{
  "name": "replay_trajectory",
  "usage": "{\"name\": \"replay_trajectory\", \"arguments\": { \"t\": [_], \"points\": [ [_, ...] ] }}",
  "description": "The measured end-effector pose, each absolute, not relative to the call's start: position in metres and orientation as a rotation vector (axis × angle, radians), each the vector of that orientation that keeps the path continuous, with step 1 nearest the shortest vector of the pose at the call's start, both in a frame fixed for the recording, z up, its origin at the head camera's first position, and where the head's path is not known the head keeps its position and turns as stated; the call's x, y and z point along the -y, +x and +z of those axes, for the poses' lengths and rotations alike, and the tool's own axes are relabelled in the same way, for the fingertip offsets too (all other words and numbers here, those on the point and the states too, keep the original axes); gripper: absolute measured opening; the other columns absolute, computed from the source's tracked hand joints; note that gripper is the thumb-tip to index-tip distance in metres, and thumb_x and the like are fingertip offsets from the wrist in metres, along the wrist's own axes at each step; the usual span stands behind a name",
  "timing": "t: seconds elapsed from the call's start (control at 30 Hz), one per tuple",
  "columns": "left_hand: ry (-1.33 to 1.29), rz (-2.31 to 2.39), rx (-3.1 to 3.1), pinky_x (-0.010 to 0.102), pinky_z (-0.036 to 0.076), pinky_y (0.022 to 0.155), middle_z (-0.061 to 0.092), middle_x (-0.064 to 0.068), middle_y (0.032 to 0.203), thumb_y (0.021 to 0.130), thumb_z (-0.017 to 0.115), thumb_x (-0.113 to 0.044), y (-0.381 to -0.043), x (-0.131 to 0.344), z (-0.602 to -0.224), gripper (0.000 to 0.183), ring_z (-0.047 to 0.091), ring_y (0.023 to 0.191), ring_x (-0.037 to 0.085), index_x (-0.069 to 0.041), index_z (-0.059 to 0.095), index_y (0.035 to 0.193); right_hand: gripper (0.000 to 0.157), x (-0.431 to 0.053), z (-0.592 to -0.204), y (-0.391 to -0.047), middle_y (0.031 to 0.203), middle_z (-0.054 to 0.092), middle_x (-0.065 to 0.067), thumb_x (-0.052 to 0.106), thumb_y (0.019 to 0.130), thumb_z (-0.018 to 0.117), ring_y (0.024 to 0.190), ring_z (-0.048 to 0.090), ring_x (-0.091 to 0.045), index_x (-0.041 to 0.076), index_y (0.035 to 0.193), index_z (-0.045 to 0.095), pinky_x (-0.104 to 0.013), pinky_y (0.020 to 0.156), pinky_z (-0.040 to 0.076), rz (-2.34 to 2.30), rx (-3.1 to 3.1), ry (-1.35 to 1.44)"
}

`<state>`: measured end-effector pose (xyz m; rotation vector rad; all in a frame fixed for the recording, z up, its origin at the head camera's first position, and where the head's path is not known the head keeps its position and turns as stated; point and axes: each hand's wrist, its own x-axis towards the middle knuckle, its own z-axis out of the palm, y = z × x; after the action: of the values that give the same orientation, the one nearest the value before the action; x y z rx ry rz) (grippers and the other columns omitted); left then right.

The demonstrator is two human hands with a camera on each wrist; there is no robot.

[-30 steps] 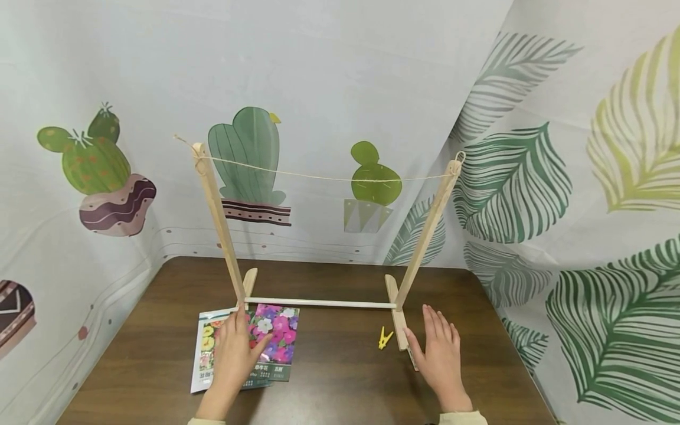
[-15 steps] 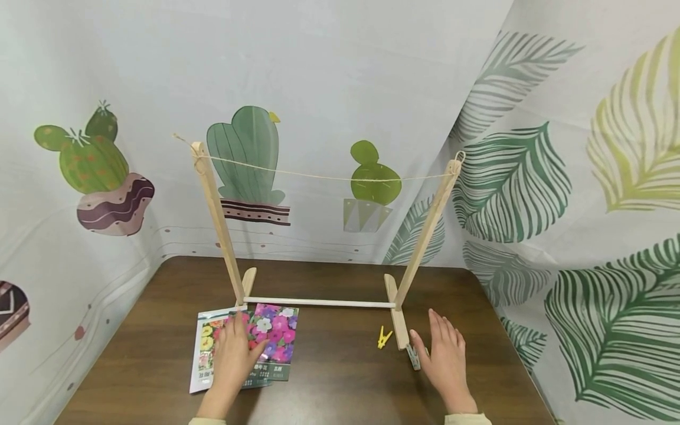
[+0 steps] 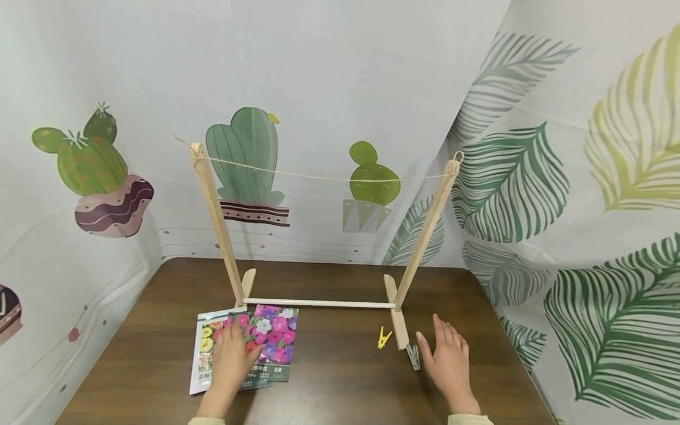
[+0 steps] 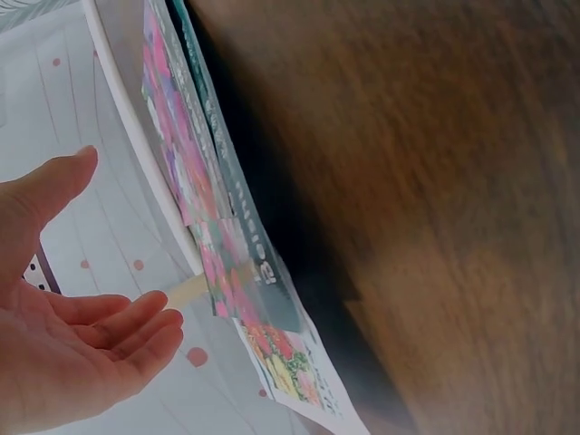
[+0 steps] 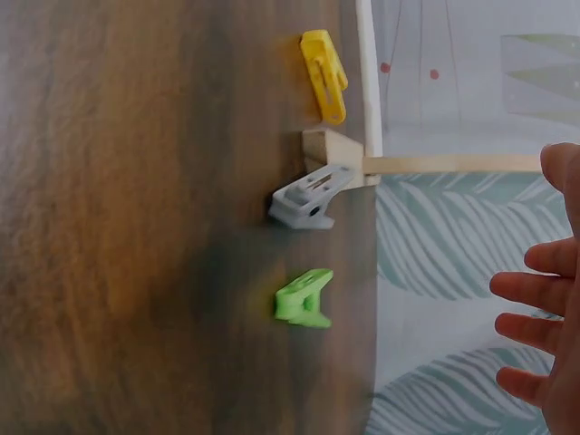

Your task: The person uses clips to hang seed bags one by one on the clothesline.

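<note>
Three clothespins (image 5: pixel 323 77) (image 5: pixel 292 208) (image 5: pixel 292 305), perhaps three flower packets (image 3: pixel 277 337), two hands (image 3: pixel 228 363) (image 3: pixel 448 363)

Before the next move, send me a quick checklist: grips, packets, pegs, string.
1. Left grip empty: ok, over the flower packets.
2. Right grip empty: ok, beside the grey peg.
3. Flower packets separated: not ok, they overlap.
4. Pegs lying apart from each other: ok for grey peg, yellow peg and green peg.
5. String spanning both posts: ok.
6. String ends firmly fastened: cannot tell.
</note>
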<state>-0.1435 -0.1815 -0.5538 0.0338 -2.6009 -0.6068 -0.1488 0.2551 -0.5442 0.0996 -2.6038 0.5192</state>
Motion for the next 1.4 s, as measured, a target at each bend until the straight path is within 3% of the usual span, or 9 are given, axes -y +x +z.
{"name": "replay_trajectory", "arguments": {
  "t": [0.23,0.5,0.97,1.4],
  "points": [
    [0.065,-0.589,2.701,0.058,0.046,0.077,0.053,0.038,0.102,0.067,0.087,-0.021,-0.142,0.183,-0.555,0.085,0.052,0.092,0.049,0.022,0.043,0.125,0.055,-0.263,-0.550,-0.149,0.130,0.052,-0.030,0.034,0.098,0.053,0.121,0.043,-0.046,-0.004,0.137,0.046,-0.064,0.096,0.028,0.571,2.657,0.049],
    [0.088,-0.584,2.725,0.057,0.045,0.076,0.052,0.035,0.096,0.066,0.087,-0.022,-0.143,0.186,-0.560,0.076,0.052,0.088,0.048,0.022,0.048,0.114,0.047,-0.274,-0.557,-0.151,0.126,0.055,-0.030,0.026,0.099,0.052,0.117,0.046,-0.047,-0.006,0.133,0.049,-0.064,0.091,0.032,0.566,2.642,0.022],
    [0.111,-0.588,2.749,0.059,0.045,0.075,0.051,0.037,0.099,0.065,0.087,-0.026,-0.143,0.186,-0.569,0.077,0.053,0.089,0.050,0.022,0.050,0.111,0.057,-0.287,-0.577,-0.155,0.121,0.055,-0.033,0.029,0.093,0.061,0.109,0.051,-0.049,-0.011,0.131,0.048,-0.063,0.083,0.041,0.543,2.903,-0.071],
    [0.058,-0.548,2.732,0.058,0.044,0.079,0.051,0.039,0.098,0.062,0.089,-0.023,-0.147,0.182,-0.574,0.075,0.050,0.090,0.051,0.023,0.050,0.107,0.048,-0.287,-0.582,-0.155,0.106,0.059,-0.028,0.026,0.086,0.069,0.096,0.055,-0.046,-0.011,0.115,0.060,-0.061,0.075,0.045,0.519,2.929,-0.085]
  ]
}}
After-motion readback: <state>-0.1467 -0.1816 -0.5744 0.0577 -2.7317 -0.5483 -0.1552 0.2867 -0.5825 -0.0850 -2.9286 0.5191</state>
